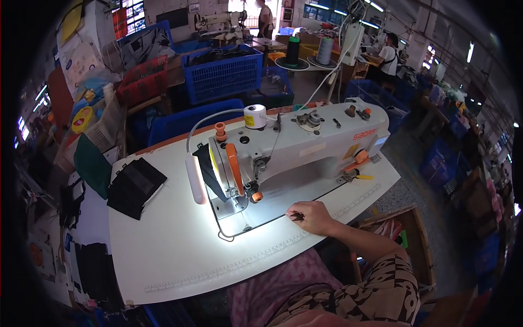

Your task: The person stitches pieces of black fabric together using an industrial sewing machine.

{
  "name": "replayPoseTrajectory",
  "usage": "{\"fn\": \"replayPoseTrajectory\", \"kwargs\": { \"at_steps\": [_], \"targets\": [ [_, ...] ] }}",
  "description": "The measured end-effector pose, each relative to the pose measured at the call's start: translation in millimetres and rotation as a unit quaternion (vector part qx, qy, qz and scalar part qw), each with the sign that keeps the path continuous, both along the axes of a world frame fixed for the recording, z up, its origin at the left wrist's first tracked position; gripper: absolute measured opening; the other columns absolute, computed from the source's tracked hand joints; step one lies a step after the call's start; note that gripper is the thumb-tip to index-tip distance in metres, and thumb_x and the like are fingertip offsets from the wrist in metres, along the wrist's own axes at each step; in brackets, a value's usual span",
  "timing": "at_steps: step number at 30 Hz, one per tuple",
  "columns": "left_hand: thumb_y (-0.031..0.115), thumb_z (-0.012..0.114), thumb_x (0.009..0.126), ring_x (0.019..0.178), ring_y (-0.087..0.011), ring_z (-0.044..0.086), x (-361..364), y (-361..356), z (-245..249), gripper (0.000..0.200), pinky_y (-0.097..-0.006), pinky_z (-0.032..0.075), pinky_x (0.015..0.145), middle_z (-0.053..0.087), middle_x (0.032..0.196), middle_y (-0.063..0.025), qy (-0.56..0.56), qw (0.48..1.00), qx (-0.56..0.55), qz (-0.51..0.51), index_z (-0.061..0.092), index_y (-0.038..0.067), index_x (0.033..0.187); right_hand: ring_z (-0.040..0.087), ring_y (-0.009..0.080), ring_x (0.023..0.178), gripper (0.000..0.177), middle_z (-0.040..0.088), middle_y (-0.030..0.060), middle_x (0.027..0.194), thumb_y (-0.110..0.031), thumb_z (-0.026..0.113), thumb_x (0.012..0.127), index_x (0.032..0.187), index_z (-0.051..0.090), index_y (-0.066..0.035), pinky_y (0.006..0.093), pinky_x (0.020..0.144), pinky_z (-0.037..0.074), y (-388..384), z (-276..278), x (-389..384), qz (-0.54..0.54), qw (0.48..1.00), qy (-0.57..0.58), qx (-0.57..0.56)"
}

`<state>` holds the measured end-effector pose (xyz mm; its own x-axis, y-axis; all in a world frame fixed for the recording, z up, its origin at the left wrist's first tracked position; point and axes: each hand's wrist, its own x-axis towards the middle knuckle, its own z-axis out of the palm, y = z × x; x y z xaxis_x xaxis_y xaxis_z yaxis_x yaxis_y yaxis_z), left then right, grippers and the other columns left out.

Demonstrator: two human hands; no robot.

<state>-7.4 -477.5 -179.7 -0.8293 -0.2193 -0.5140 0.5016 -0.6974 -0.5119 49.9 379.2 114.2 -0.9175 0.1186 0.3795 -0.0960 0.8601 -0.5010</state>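
My right hand is closed, resting over the front of the white sewing table, to the right of the needle area. Between its fingers a small dark piece shows; its kind is too small to make out. Just behind the hand stands a white industrial sewing machine with orange knobs. Its lamp lights the needle plate. A strip of black fabric lies behind the needle, partly hidden by the machine head. My left hand is out of view.
Black fabric pieces lie at the table's left. Yellow-handled snips rest at the right end, and a printed ruler runs along the front. Blue crates and a red crate stand behind. Two people are farther back.
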Motion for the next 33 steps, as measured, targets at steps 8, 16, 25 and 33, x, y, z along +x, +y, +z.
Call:
{"fn": "replayPoseTrajectory", "kwargs": {
  "at_steps": [8, 16, 25, 33],
  "targets": [
    [0.042, 0.045, 0.105, 0.151, -0.0358, 0.023, 12.1, -7.5, -30.2, 0.064, -0.0639, 0.016, 0.12, 0.033, 0.163, -0.0076, -0.005, 0.977, 0.151, 0.151, 0.032, 0.01, 0.159, 0.069, 0.0248, 0.07, 0.009, 0.07, 0.0048, 0.082, -0.009, 0.074, 0.083, 0.089, 0.067, -0.01, 0.0331, 0.062, 0.054, -0.9, 1.9, 0.0, 0.011, 1.0, 0.027, 0.011],
    [0.046, 0.044, 0.104, 0.15, -0.0343, 0.025, 5.8, 0.8, -23.5, 0.066, -0.0608, 0.017, 0.121, 0.034, 0.162, -0.0071, -0.015, 0.982, 0.123, 0.14, 0.033, 0.011, 0.159, 0.069, 0.0246, 0.07, 0.013, 0.07, 0.0049, 0.082, -0.006, 0.075, 0.08, 0.09, 0.067, -0.01, 0.0334, 0.062, 0.054, 1.2, 2.5, 0.5, 0.024, 0.999, 0.02, 0.011],
    [0.051, 0.044, 0.103, 0.15, -0.0325, 0.027, -0.3, 4.0, -23.6, 0.069, -0.0574, 0.018, 0.122, 0.035, 0.162, -0.0064, -0.023, 0.984, 0.115, 0.136, 0.034, 0.011, 0.159, 0.069, 0.0237, 0.069, 0.016, 0.07, 0.0049, 0.082, -0.002, 0.075, 0.077, 0.09, 0.067, -0.009, 0.033, 0.061, 0.054, 1.0, 2.6, 0.9, 0.028, 0.999, 0.02, 0.005],
    [0.055, 0.043, 0.102, 0.149, -0.031, 0.028, 1.4, 4.3, -28.0, 0.071, -0.0544, 0.019, 0.122, 0.036, 0.161, -0.0058, -0.023, 0.981, 0.124, 0.145, 0.035, 0.012, 0.159, 0.069, 0.0248, 0.071, 0.014, 0.07, 0.0021, 0.083, -0.009, 0.074, 0.08, 0.09, 0.066, -0.013, 0.0354, 0.061, 0.053, 1.7, -1.0, 0.2, 0.024, 1.0, 0.018, 0.011]
  ]
}}
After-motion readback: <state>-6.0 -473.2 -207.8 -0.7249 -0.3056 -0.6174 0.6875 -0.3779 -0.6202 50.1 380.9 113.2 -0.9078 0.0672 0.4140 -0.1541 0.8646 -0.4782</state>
